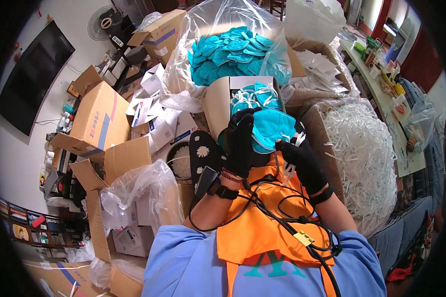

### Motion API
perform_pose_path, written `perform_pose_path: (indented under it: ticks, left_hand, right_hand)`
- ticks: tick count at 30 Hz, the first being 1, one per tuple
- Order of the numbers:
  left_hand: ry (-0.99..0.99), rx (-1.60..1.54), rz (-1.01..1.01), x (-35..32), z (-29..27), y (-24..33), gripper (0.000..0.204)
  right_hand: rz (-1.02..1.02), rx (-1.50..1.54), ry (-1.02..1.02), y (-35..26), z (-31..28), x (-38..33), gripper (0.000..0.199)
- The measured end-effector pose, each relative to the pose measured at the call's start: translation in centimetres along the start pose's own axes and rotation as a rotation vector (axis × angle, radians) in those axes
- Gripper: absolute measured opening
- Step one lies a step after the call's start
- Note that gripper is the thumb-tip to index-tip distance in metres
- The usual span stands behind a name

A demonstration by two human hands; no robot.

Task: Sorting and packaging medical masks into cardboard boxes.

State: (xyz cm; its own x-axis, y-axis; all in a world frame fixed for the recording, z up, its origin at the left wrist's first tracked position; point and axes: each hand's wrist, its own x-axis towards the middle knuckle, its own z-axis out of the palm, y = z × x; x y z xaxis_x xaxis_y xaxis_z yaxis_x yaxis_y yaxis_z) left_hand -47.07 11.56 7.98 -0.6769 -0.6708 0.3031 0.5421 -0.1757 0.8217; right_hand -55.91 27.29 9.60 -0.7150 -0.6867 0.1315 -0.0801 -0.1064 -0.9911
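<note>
A teal cup-shaped face mask (272,129) is held up in front of me between both hands. My left hand (240,141), in a black glove, is closed on the mask's left edge. My right hand (303,161), also gloved in black with a bare thumb tip showing, pinches its lower right edge. White elastic straps (288,171) hang by the right hand's fingers. Just beyond, an open box (251,81) holds several teal masks with white straps. Behind it, a large clear plastic bag (176,67) holds a heap of teal masks (233,52).
To the right, a lined carton is filled with white strap pieces (359,153). White packets (319,72) fill another carton behind it. On the left are cardboard cartons (101,119), folded white boxes (158,126) and a plastic-lined carton (101,222). Black cables (262,203) cross my orange apron.
</note>
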Motion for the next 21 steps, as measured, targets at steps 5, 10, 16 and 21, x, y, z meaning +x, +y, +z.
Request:
perform_pose_path:
  ticks: [5,10,16,21]
  left_hand:
    - [-0.051,1.017,0.581,-0.1,-1.8,-1.8,0.045]
    - [-0.200,-0.076,-0.215,-0.6,-0.5,-1.6,0.055]
    - [-0.216,-0.426,-0.542,-1.2,0.3,-2.2,0.064]
    - [-0.252,-0.128,-0.650,-1.0,-0.8,-1.3,0.052]
  right_hand:
    - [0.133,0.126,0.044,-0.9,1.1,-0.8,0.039]
    - [0.056,0.120,0.118,0.2,0.7,-0.6,0.035]
    - [0.018,0.085,0.149,0.4,-0.4,0.0,0.038]
    - [-0.103,-0.224,-0.210,1.4,-2.3,0.2,0.031]
